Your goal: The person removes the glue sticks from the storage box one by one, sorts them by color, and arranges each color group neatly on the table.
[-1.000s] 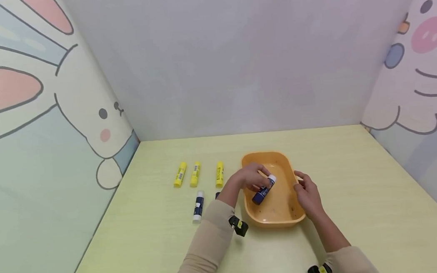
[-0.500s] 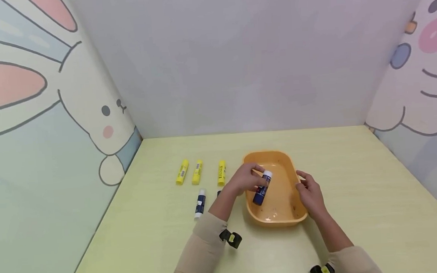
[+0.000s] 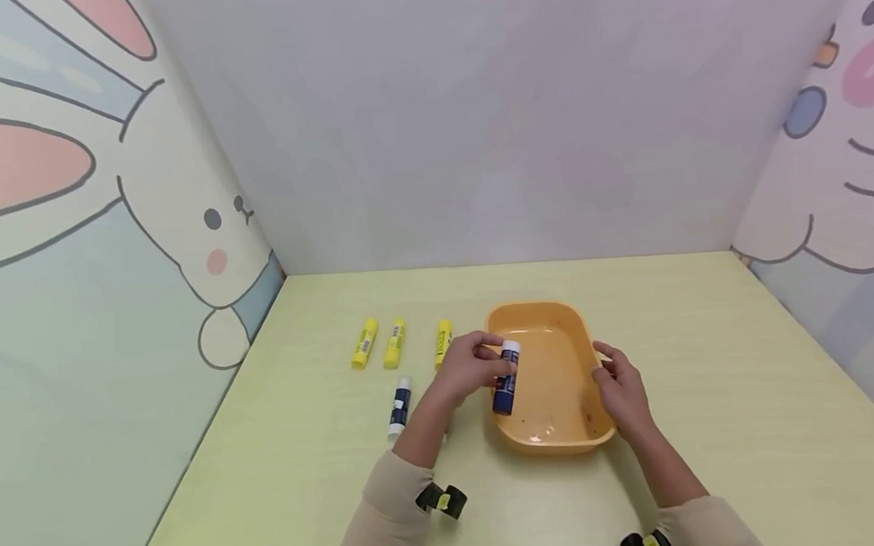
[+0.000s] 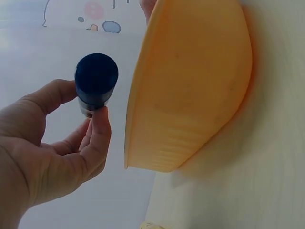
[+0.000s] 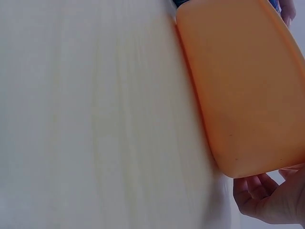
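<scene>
My left hand [image 3: 469, 367] pinches a dark blue glue stick [image 3: 507, 381] with a white end between thumb and fingers, over the left rim of an orange plastic basin [image 3: 556, 383]. In the left wrist view the glue stick [image 4: 96, 78] points its dark blue end at the camera, apart from the basin wall [image 4: 190, 86]. On the basin's right side, my right hand [image 3: 623, 391] holds the rim. The right wrist view shows the fingers of the right hand [image 5: 271, 200] curled at the basin's edge.
Three yellow glue sticks lie left of the basin: one far left [image 3: 364, 343], one beside it [image 3: 394, 343], one near the left hand [image 3: 443, 344]. Another blue glue stick [image 3: 399, 407] with white ends lies nearer. The left forearm hides part of the table [image 3: 270, 484].
My left hand has moved left with the glue stick, from over the basin's inside to its left rim. The stick has turned more in line with the basin's length. The right hand keeps its place.
</scene>
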Action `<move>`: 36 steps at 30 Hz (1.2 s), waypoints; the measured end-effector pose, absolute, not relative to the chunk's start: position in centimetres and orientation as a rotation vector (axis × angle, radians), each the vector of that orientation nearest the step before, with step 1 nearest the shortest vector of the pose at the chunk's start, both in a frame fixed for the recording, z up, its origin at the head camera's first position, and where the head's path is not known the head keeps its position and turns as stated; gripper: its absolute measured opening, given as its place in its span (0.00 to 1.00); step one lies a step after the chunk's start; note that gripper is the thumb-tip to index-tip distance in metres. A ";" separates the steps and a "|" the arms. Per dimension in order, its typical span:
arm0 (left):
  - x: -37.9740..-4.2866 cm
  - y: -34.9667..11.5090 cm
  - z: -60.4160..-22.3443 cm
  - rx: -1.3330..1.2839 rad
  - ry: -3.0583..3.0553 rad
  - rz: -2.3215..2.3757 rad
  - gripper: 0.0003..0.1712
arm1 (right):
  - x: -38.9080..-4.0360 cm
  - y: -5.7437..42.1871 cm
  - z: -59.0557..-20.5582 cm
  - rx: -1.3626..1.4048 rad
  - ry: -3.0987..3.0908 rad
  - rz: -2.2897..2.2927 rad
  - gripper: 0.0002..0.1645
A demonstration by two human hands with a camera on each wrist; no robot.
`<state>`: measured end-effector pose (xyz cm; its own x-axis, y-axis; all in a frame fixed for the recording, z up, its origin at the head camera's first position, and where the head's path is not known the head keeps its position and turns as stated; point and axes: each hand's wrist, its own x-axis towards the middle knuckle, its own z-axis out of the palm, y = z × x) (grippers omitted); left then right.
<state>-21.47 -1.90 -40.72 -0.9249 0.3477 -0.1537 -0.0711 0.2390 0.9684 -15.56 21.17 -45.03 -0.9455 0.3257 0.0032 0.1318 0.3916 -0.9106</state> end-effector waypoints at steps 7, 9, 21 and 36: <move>-20.8 -3.8 -41.2 0.255 2.138 1.797 0.24 | -15.4 21.1 -45.1 -0.422 -2.467 1.578 0.26; -20.8 -4.3 -41.4 0.246 2.146 1.809 0.24 | -15.5 21.1 -45.1 -0.416 -2.457 1.580 0.26; -20.9 -7.0 -42.3 0.176 2.220 1.781 0.27 | -15.5 21.0 -45.3 -0.399 -2.462 1.576 0.26; -21.3 -11.2 -42.4 0.122 2.256 1.825 0.26 | -15.2 21.1 -45.3 -0.416 -2.468 1.579 0.26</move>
<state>-21.26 -11.19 -42.37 -0.9684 0.2125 -0.1308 -0.0835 0.2180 0.9724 -15.19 21.06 -45.33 -0.9442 0.3294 0.0028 0.1355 0.3963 -0.9081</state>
